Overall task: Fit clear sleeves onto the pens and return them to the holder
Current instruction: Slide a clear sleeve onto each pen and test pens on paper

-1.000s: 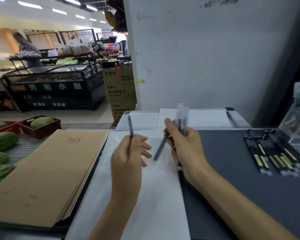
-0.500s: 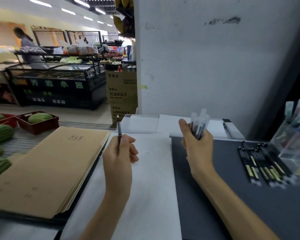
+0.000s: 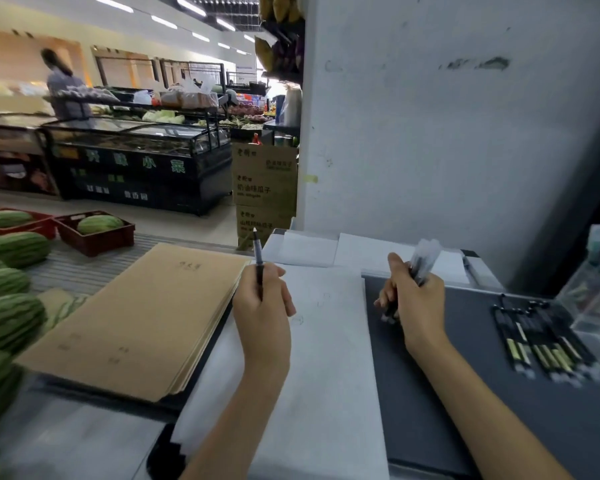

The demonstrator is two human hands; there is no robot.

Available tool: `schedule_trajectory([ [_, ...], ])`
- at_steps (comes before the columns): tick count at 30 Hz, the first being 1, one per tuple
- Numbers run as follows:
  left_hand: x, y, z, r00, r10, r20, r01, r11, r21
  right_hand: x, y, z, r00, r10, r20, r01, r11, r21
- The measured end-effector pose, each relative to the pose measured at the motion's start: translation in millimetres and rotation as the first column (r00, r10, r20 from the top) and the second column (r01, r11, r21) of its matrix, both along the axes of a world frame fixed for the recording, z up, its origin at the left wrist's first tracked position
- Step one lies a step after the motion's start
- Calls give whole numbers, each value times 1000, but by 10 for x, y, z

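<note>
My left hand [image 3: 262,306] grips a single dark pen [image 3: 258,252] upright, tip pointing up, above the white paper [image 3: 326,358]. My right hand [image 3: 414,303] holds a bundle of pens in clear sleeves [image 3: 425,256], their tops sticking up past my thumb and their lower ends showing below my fingers. A row of several dark pens [image 3: 541,344] lies on the grey mat [image 3: 499,410] at the right. A clear plastic holder [image 3: 593,289] stands at the far right edge, blurred.
A stack of brown paper sheets [image 3: 136,323] lies left of the white paper. More white sheets [image 3: 309,249] sit at the back against the grey wall. Watermelons [image 3: 7,317] fill the left edge, and a shop counter and a person stand far behind.
The pen that stuck out below my right hand a second ago is now tucked into the bundle. Both hands have drifted apart and the view has tilted upward.
</note>
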State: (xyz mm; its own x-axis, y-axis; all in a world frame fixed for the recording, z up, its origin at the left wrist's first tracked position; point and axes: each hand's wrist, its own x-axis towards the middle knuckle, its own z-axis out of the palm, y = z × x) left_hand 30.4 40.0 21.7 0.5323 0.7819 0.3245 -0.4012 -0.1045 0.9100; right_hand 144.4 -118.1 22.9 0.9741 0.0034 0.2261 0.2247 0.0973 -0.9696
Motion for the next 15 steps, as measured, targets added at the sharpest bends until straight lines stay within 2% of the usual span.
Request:
schedule_trajectory([
  [4, -17, 41, 13, 993, 118, 10, -117, 992, -56, -49, 55, 60, 999, -3, 41, 7, 995, -102],
  [8, -38, 110, 27, 979, 205, 22, -197, 961, -192, -121, 287, 154, 996, 79, 44, -63, 952, -300],
  [10, -34, 129, 30, 975, 223, 25, -209, 944, -257, -146, 441, 190, 988, 138, 66, -96, 896, -434],
  [12, -28, 138, 35, 969, 245, 12, -231, 929, -288, -134, 604, 235, 981, 193, 23, -150, 828, -540],
  [15, -17, 157, 24, 965, 261, 3, -247, 917, -313, -18, 835, 303, 972, 191, -135, -234, 787, -571],
])
